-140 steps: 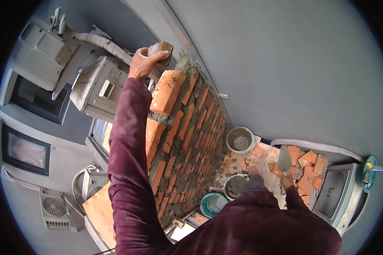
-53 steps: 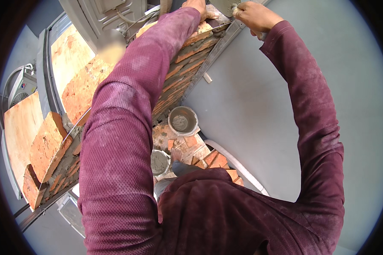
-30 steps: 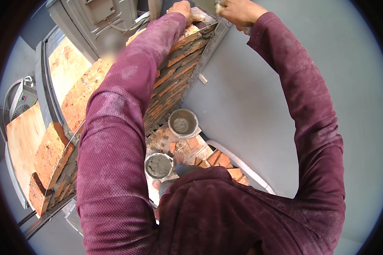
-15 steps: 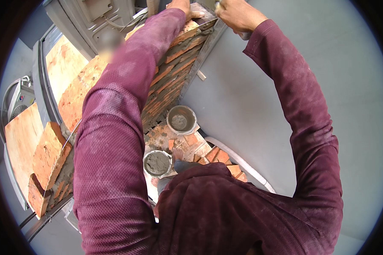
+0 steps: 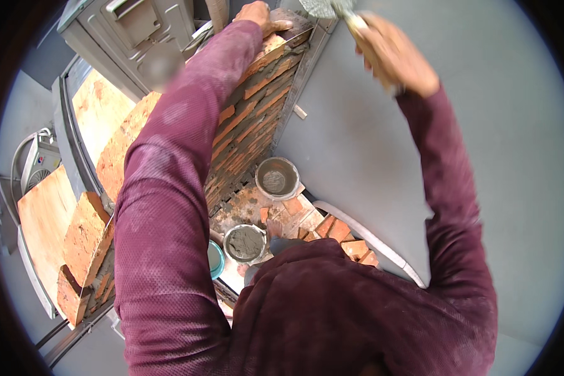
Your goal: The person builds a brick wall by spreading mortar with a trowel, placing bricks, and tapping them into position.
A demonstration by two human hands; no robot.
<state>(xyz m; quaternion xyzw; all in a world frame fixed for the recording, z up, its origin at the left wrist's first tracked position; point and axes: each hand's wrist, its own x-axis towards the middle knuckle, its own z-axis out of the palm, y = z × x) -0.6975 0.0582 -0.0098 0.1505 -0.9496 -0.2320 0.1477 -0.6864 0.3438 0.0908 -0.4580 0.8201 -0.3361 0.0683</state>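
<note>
At the upper end of the brick wall [image 5: 257,106], my left hand [image 5: 257,17] grips a dull, mortar-smeared brick [image 5: 294,20] lying on the top course, thumb stretched along it. My right hand [image 5: 388,53], slightly blurred, is closed round the handle of a trowel [image 5: 319,7] raised beside the wall's end, its blade partly cut off by the picture's edge. A thin string [image 5: 98,247] runs along the bricks [image 5: 84,232] on the wall's left part; my left sleeve covers much of the middle.
An outdoor air-conditioner unit [image 5: 97,34] and plywood boards [image 5: 44,219] stand left of the wall. Below are a grey bucket [image 5: 277,177], a mortar bucket [image 5: 244,243], a teal container [image 5: 216,260] and several loose bricks [image 5: 338,232] by my feet. A grey wall [image 5: 495,138] fills the right.
My right hand and trowel have swung right, away from the brick, over the last half second. My left hand stays on the brick it carried to the wall's top earlier.
</note>
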